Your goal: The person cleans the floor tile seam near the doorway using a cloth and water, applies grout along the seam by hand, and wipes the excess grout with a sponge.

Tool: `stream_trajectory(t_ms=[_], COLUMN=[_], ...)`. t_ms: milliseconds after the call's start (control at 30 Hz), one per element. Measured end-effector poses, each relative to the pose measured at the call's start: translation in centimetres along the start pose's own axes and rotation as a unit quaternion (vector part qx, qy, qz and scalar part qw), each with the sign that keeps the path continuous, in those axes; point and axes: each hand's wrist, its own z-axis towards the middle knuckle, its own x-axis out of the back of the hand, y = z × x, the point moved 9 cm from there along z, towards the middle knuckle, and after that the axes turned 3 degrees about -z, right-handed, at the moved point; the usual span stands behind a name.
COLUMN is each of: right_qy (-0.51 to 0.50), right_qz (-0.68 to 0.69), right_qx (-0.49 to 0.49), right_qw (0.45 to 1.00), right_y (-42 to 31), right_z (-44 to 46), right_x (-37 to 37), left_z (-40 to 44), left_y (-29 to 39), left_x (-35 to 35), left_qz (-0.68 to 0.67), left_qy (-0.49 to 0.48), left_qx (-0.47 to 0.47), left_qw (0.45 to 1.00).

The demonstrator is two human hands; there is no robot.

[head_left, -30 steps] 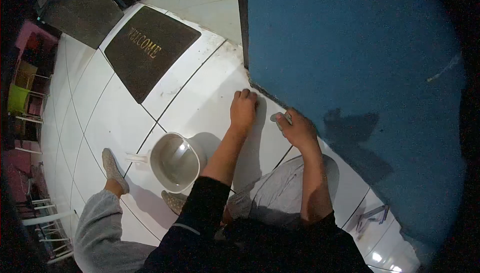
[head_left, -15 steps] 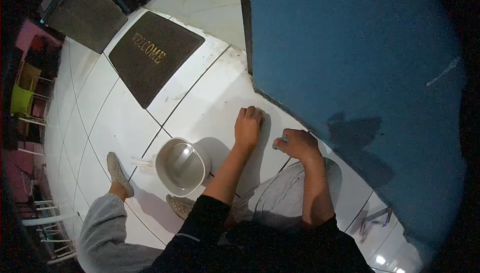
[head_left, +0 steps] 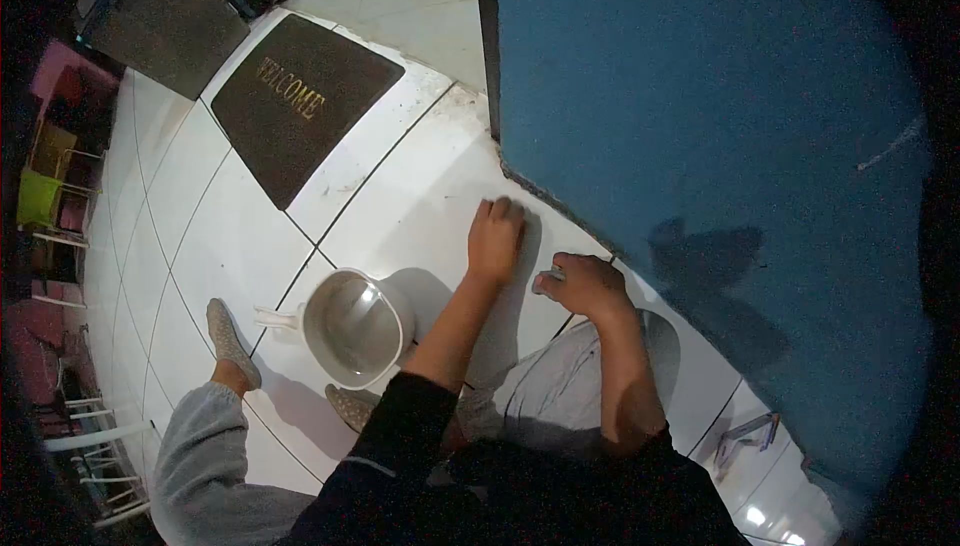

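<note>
My left hand (head_left: 495, 243) is low over the white floor tiles (head_left: 400, 201), its fingers curled downward; whatever they may grip is hidden. To its right, my right hand (head_left: 588, 286) is closed with thumb and fingers drawn together. A small pale greyish thing seems to show at its fingertips, too small to name. On the floor left of my forearms stands a cream dipper (head_left: 309, 331) with a handle pointing left and what looks like clear water in it. Neither hand touches the dipper.
A dark doormat (head_left: 270, 131) marked WELCOME lies ahead on the left. A blue wall (head_left: 700, 96) rises along the right. My socked foot (head_left: 228, 341) is left of the dipper. Chairs (head_left: 42, 198) stand at the far left, and a purplish object (head_left: 750, 431) lies at lower right.
The whole view has shifted slightly. My left hand's fingers have moved a little on the tiles, and my right hand has turned slightly. The dipper has stayed in place.
</note>
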Motion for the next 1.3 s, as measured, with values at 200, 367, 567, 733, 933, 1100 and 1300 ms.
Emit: stream_trajectory(t_ms=[200,367,567,733,933,1100,1300], right_qy=[-0.011,0.060,-0.010,0.082,-0.010,-0.006,0.005], right_qz=[-0.001,0.009,0.030,0.009,0.021,0.037,0.032], right_qx=[-0.030,0.003,-0.023,0.020,-0.015,-0.002,-0.002], right_qw=[0.999,0.998,0.999,0.996,1.000,0.999,0.999], right_y=[0.4,0.3,0.5,0.1,0.6,0.1,0.6], right_z=[-0.3,-0.1,-0.4,0.0,0.0,0.0,0.1], right_x=[0.3,0.5,0.3,0.5,0.0,0.0,-0.3], left_z=[-0.8,-1.6,-0.3,-0.8,0.5,-0.4,0.5], left_y=[0.6,1.4,1.2,1.8,2.0,2.4,2.2], left_x=[-0.6,-0.6,-2.3,-2.1,-2.8,-2.8,-3.1], left_qz=[0.014,0.014,-0.008,-0.002,0.003,-0.008,0.004], left_qy=[-0.007,0.011,-0.044,-0.119,-0.059,-0.113,-0.098], left_qx=[0.013,-0.070,-0.115,-0.057,-0.080,-0.075,-0.060], left_qw=[1.000,0.997,0.992,0.991,0.995,0.991,0.993])
